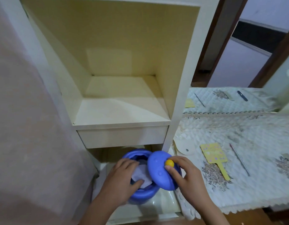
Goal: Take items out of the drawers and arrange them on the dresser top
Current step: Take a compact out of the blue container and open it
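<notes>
A round blue container (pixel 141 194) sits in the pulled-out lower drawer (pixel 163 203) of the cream dresser. My right hand (pixel 183 174) holds its blue lid (pixel 158 171) by the yellow knob (pixel 169 163), tilted up and off to the right. My left hand (pixel 122 174) reaches into the open container and grips a pale folded cloth or paper (pixel 143 173) inside it. On the dresser top (pixel 238 189), covered with a quilted cloth, lie a yellow paddle-shaped card (pixel 213 155), a cream round tag (pixel 186 147) and a thin metal stick (pixel 239 159).
An empty cream shelf niche (pixel 122 111) stands above a shut drawer (pixel 122 137). A pink wall (pixel 26 127) fills the left. At the back of the top lie another thin stick (pixel 199 99), a dark clip (pixel 242 95) and a yellow slip (pixel 189 103).
</notes>
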